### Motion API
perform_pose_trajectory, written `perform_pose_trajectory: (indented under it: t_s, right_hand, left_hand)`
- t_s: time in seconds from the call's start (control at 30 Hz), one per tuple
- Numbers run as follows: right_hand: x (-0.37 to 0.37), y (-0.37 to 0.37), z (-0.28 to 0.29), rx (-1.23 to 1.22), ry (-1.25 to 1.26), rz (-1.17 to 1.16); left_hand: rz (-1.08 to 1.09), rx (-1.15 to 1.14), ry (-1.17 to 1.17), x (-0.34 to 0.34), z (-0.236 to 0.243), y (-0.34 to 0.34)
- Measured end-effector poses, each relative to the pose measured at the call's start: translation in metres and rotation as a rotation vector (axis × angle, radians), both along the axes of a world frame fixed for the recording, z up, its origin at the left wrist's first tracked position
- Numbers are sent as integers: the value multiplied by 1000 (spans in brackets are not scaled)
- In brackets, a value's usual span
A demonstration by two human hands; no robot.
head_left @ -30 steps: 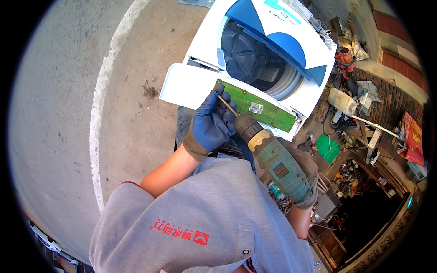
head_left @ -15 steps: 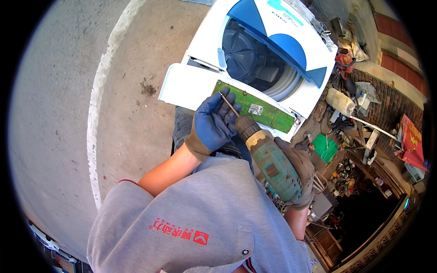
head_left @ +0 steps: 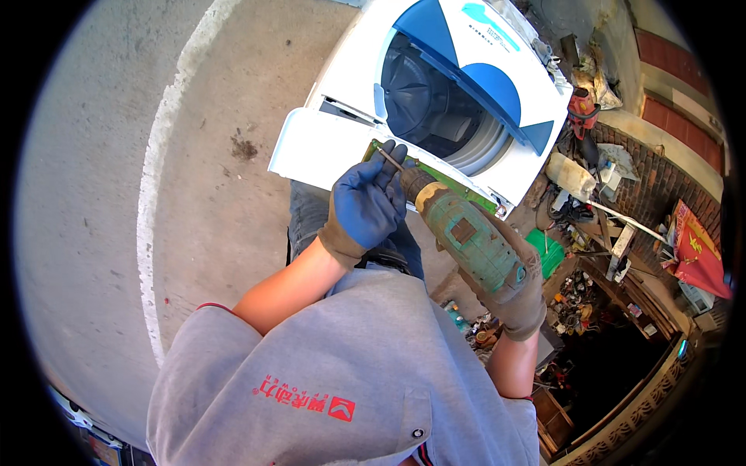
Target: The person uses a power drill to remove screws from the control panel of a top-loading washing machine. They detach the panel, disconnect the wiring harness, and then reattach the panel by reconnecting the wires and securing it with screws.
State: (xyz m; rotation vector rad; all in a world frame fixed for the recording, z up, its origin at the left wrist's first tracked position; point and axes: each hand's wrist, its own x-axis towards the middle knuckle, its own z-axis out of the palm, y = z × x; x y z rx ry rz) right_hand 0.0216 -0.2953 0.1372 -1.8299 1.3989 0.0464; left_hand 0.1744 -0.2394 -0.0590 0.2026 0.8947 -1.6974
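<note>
A worn green power drill (head_left: 475, 241) is gripped in my right hand (head_left: 519, 291), which wears a dark brown-grey glove. Its long thin bit (head_left: 391, 159) points up and left toward the green circuit board (head_left: 458, 185) in the tipped-out white control panel (head_left: 317, 146). The drill and my gloves cover much of the board. My left hand (head_left: 361, 210), in a blue glove with a dark cuff, is beside the bit, palm up. Its fingers are apart and slightly bent near the bit tip; I cannot tell whether they touch it.
The white top-loading washing machine (head_left: 342, 74) stands ahead, its blue folding lid (head_left: 491, 89) raised over the dark tub. Clutter lies at the right, with a green container (head_left: 546, 252), a whitish jug (head_left: 569, 175) and a red sheet (head_left: 695, 252). A white line (head_left: 159, 155) crosses the pavement left.
The drill has swung up and slightly left, now hiding more of the circuit board. My right hand rose with it. My left hand stays nearly in place by the bit tip.
</note>
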Motion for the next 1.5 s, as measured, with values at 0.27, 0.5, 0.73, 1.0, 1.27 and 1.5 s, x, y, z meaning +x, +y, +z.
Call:
perform_pose_trajectory:
  t_s: [0.27, 0.5, 0.73, 1.0, 1.27, 1.5]
  right_hand:
    - [15, -27, 2, 60, 71, 48]
    - [51, -65, 15, 163, 221, 112]
    - [50, -81, 12, 145, 295, 180]
    - [51, -84, 9, 130, 266, 263]
    - [59, -91, 9, 157, 320, 272]
    - [58, -96, 4, 28, 361, 481]
  left_hand:
    - [80, -166, 95, -3, -15, 8]
    - [-274, -66, -282, 30, 24, 3]
    - [-374, 17, -2322, 113, -12, 18]
    - [-889, 166, -1908, 105, -46, 9]
    - [-838, 236, -1898, 96, -41, 1]
    - [-824, 266, -2063, 92, -55, 8]
